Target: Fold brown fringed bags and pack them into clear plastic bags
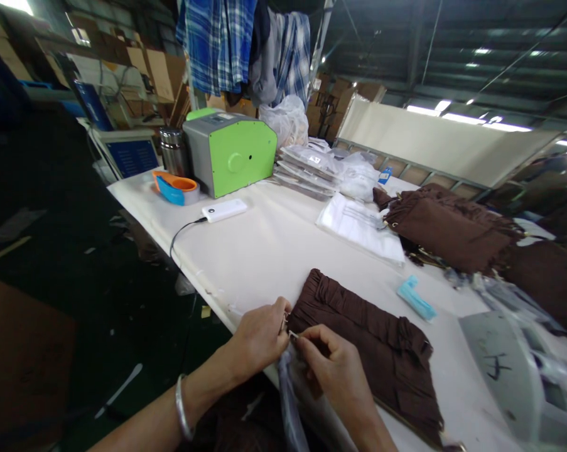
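Observation:
A folded brown garment with a gathered edge and a pocket flap lies on the table in front of me. My left hand is closed at its near left corner, pinching a small metal clasp. Just right of it, my right hand is also closed, with thumb and forefinger on a small pale piece whose kind is too small to make out. Below both hands, a clear plastic strip hangs over the table edge.
Along the right lie more brown garments and a grey machine or holder. A blue wrapper, white folded bags, a power bank, tape rolls, a steel flask and a green machine stand farther back.

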`<action>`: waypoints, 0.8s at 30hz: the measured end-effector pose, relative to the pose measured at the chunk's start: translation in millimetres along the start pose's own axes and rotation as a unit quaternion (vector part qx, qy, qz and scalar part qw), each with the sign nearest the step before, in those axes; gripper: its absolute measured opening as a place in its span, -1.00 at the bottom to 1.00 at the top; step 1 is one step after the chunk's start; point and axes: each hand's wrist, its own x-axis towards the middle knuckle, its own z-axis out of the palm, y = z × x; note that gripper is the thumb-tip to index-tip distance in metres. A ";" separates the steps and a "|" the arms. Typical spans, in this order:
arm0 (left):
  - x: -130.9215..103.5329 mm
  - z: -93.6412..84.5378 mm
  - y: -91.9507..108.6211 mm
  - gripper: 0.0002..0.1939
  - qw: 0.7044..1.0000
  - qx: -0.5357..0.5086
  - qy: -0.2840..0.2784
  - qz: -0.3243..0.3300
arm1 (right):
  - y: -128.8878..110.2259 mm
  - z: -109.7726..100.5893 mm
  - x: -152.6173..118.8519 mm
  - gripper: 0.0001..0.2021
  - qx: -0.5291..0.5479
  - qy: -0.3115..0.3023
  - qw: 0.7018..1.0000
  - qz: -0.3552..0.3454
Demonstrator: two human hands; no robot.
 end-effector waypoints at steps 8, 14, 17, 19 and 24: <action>21.6 -14.2 -20.8 -0.75 0.965 -0.241 -0.105 -0.011 | 15.3 -11.9 15.0 -0.74 0.002 0.041 0.999 -0.020; 27.7 -12.1 -20.6 -0.67 0.958 -0.238 -0.151 -0.063 | 3.3 -16.0 8.9 -0.79 -0.031 0.043 0.994 -0.095; 25.8 -11.3 -19.5 -0.72 0.967 -0.214 -0.127 -0.052 | -11.9 -19.4 7.1 -0.82 -0.089 0.046 0.987 -0.126; 24.4 -12.4 -20.4 -0.72 0.970 -0.205 -0.121 -0.046 | -21.7 -19.6 8.3 -0.83 -0.141 0.035 0.980 -0.133; 22.7 -16.7 -25.9 -0.64 0.969 -0.210 -0.127 -0.040 | -37.8 -15.0 19.0 -0.84 -0.307 0.011 0.941 -0.142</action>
